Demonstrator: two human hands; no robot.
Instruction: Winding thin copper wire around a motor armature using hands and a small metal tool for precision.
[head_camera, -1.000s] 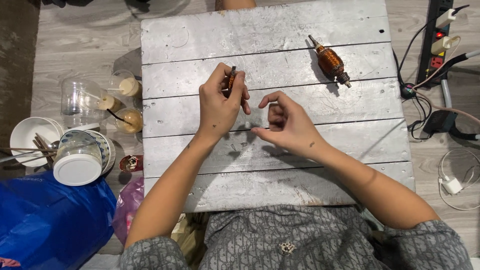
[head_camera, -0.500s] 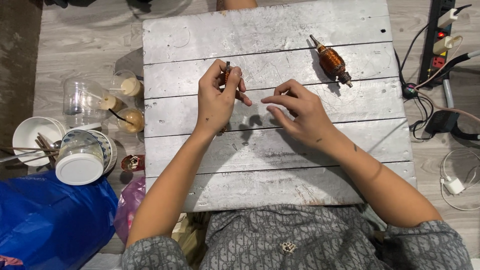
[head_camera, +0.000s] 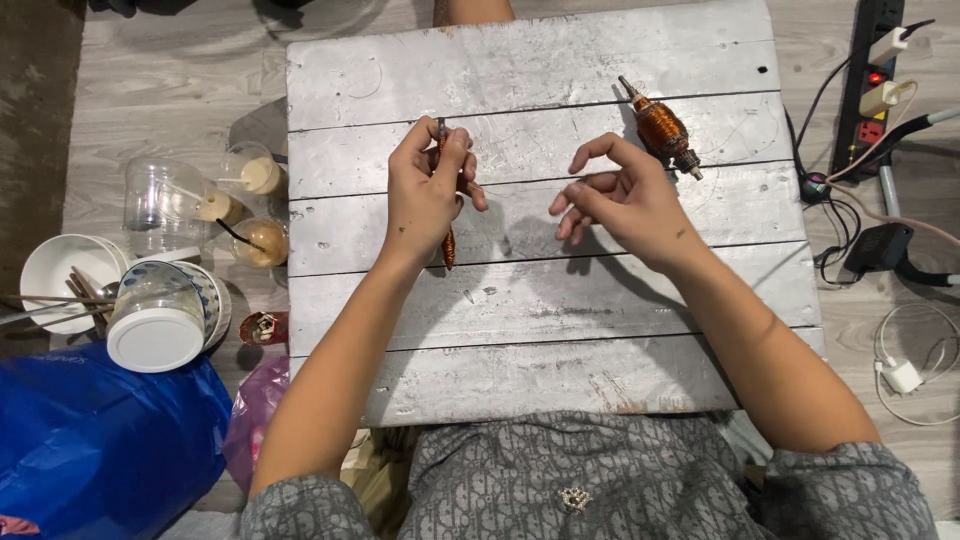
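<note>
Person sits at a grey plank table (head_camera: 540, 370), sleeves at the near edge. Left hand (head_camera: 425, 195) clenched around a thin copper-wound rod (head_camera: 448, 245), held upright, tip poking above the fingers, lower end showing under the palm. Right hand (head_camera: 615, 195) empty, fingers loosely curled, hovering apart from the rod. Rod looks light, stiff and slim; windings probably scratch easily, so grip the bare ends. Farther back, a copper-wound armature (head_camera: 660, 128) lies on the table, untouched. Cups (head_camera: 235, 205) stand on the floor to the left.
</note>
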